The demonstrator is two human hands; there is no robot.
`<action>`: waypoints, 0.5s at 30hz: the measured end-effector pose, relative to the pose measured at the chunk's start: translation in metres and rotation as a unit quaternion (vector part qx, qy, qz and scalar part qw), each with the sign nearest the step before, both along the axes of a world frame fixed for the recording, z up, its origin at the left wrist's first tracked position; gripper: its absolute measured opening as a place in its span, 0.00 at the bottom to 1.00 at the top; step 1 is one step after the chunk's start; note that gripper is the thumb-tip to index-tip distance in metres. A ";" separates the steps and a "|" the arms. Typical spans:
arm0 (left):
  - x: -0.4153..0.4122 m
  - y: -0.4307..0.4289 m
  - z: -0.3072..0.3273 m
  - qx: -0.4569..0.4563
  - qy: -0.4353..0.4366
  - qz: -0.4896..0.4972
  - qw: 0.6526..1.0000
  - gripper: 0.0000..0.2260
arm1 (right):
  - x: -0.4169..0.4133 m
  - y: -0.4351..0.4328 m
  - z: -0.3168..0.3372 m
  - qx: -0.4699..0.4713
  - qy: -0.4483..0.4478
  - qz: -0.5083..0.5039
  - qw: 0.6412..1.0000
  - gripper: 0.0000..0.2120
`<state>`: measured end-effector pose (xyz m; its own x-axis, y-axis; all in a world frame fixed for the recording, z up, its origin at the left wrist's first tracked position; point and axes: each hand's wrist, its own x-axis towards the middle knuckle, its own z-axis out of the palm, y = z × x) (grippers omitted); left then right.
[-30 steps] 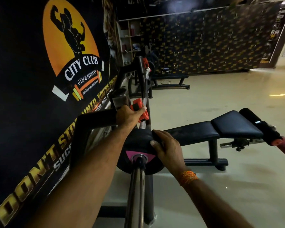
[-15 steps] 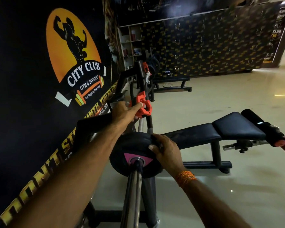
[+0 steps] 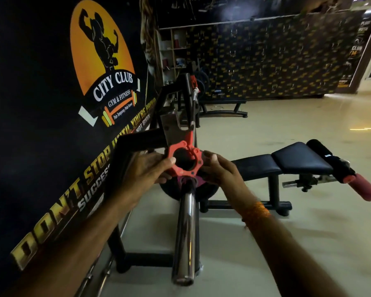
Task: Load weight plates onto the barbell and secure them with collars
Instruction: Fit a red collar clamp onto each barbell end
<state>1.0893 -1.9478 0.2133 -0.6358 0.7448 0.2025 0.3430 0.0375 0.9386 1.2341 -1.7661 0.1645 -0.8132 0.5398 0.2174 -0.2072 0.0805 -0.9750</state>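
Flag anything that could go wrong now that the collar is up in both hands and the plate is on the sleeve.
1. The collar is held above the sleeve, not on it, so the plate has nothing outboard to stop it sliding.
2. The left hand and right hand pinch the collar only at its rim; a slip could drop it.
3. Whether its lever is open is unclear; if closed, it may jam at the sleeve end.

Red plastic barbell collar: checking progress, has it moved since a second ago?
Yes. The red plastic barbell collar came back from beside the rack upright toward the black weight plate.
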 end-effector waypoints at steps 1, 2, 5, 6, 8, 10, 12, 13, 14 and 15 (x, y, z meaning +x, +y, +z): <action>0.007 -0.015 -0.006 -0.001 -0.006 -0.016 1.000 0.16 | 0.010 -0.018 0.002 -0.002 0.000 0.037 0.999 0.18; 0.015 -0.030 -0.012 -0.001 -0.008 -0.034 0.999 0.16 | 0.019 -0.036 0.003 0.001 -0.007 0.058 0.998 0.18; 0.041 -0.074 -0.030 0.003 -0.008 -0.064 0.998 0.16 | 0.044 -0.082 0.000 0.010 -0.018 0.075 0.997 0.16; 0.050 -0.088 -0.035 0.006 -0.016 -0.065 0.998 0.16 | 0.053 -0.096 -0.002 0.015 -0.022 0.073 0.997 0.16; 0.071 -0.114 -0.044 0.014 -0.028 -0.063 0.997 0.16 | 0.070 -0.122 -0.007 0.019 -0.033 0.069 0.997 0.15; 0.090 -0.137 -0.056 0.022 -0.037 -0.056 0.998 0.16 | 0.087 -0.146 -0.014 0.022 -0.049 0.057 0.997 0.15; 0.106 -0.154 -0.070 0.033 -0.049 -0.050 0.997 0.17 | 0.105 -0.166 -0.024 0.025 -0.064 0.039 0.997 0.14; 0.113 -0.160 -0.077 0.033 -0.056 -0.047 0.997 0.18 | 0.113 -0.174 -0.030 0.023 -0.069 0.034 0.997 0.14; 0.119 -0.167 -0.083 0.029 -0.062 -0.046 0.997 0.20 | 0.123 -0.182 -0.036 0.022 -0.072 0.030 0.997 0.14; 0.125 -0.172 -0.090 0.025 -0.066 -0.051 0.996 0.21 | 0.132 -0.188 -0.042 0.020 -0.074 0.026 0.997 0.15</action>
